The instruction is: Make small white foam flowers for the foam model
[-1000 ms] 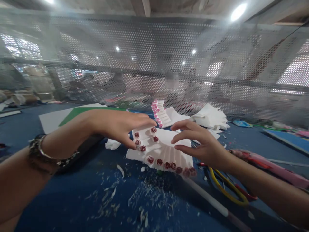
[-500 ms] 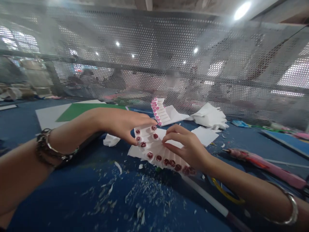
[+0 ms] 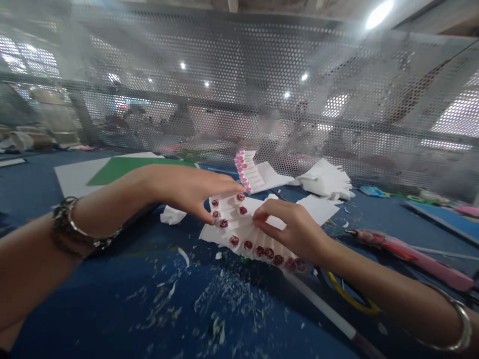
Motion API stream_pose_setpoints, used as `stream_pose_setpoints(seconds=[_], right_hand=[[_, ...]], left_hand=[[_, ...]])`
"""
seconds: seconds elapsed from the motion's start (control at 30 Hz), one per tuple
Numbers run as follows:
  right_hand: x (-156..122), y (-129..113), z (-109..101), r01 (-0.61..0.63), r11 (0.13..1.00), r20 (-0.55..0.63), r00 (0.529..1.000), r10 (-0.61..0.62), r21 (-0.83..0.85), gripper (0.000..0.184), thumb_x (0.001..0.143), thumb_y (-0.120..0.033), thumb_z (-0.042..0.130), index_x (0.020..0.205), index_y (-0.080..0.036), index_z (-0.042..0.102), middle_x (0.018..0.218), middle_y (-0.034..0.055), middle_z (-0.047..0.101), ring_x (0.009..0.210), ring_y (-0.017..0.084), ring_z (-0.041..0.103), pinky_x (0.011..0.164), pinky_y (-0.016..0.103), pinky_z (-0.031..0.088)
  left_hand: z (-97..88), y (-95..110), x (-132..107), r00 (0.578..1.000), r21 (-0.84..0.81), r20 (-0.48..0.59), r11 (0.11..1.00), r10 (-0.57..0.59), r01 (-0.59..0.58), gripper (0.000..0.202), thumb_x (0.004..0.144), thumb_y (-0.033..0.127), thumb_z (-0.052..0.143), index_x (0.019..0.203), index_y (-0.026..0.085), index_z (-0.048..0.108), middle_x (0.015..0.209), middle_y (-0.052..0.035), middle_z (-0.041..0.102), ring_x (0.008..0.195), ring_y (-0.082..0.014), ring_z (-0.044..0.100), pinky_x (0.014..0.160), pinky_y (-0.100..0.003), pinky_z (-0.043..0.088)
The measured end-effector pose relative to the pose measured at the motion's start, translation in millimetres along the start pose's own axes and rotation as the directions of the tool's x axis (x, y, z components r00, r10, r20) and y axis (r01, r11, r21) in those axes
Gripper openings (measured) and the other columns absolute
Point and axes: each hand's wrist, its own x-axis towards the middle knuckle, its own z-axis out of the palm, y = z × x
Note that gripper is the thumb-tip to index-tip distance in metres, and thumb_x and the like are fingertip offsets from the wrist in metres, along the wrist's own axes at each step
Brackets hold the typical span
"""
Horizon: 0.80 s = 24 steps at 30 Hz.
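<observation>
A white pleated paper piece (image 3: 243,232) with red rolled ends along its edge lies on the blue table (image 3: 112,299). My left hand (image 3: 190,192) grips its upper left end, thumb below and fingers over the top. My right hand (image 3: 292,227) pinches the pleats near the middle with thumb and fingertips pressed together. Both wrists wear bangles.
A second pleated piece with pink ends (image 3: 249,172) stands behind, next to cut white paper (image 3: 324,182). White and green sheets (image 3: 112,169) lie far left. A pink glue gun (image 3: 404,254), a white stick (image 3: 322,311) and a yellow loop (image 3: 352,299) lie right. Paper scraps litter the front. A perforated mesh screen (image 3: 239,89) backs the table.
My right hand has slid left over the pleated piece and its fingers have closed into a pinch on the folds. The left hand has kept its grip.
</observation>
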Motion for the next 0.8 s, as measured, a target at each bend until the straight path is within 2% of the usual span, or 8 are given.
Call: stream_pose_setpoints(seconds=[0.33,0.63,0.8], right_hand=[[1.4,-4.5,4.0,-0.05,0.996,-0.018,0.999,0.049,-0.075,0.017,0.08,-0.027,0.048,0.077,-0.015,0.059,0.073,0.0019,0.062,0.068,0.011,0.056,0.063,0.024,0.041],[-0.9,-2.9,13.1,0.022,0.984,-0.086,0.996,-0.038,-0.179,0.02,0.083,-0.027,0.045,0.078,-0.015,0.061,0.075,0.0036,0.065,0.068,0.013,0.058,0.062,0.024,0.042],[-1.0,-6.0,16.1,0.063,0.956,-0.099,0.991,-0.095,-0.285,0.022,0.083,-0.023,0.043,0.076,-0.012,0.061,0.073,0.0063,0.066,0.068,0.017,0.06,0.06,0.027,0.044]], left_hand=[[0.7,2.1,0.4,1.0,0.036,-0.004,0.999,-0.009,0.01,0.063,0.072,0.037,0.051,0.129,0.022,0.03,0.132,-0.0079,0.04,0.115,-0.0261,0.039,0.086,-0.032,0.034],[4.0,-2.4,1.1,0.997,0.033,-0.039,0.997,0.066,-0.065,0.058,0.072,0.033,0.052,0.125,0.019,0.034,0.127,-0.0079,0.044,0.112,-0.0228,0.04,0.088,-0.027,0.031],[5.8,-5.6,2.1,0.994,0.028,-0.053,0.995,0.096,-0.095,0.052,0.072,0.032,0.051,0.121,0.021,0.039,0.121,-0.0069,0.049,0.106,-0.0224,0.044,0.082,-0.026,0.034]])
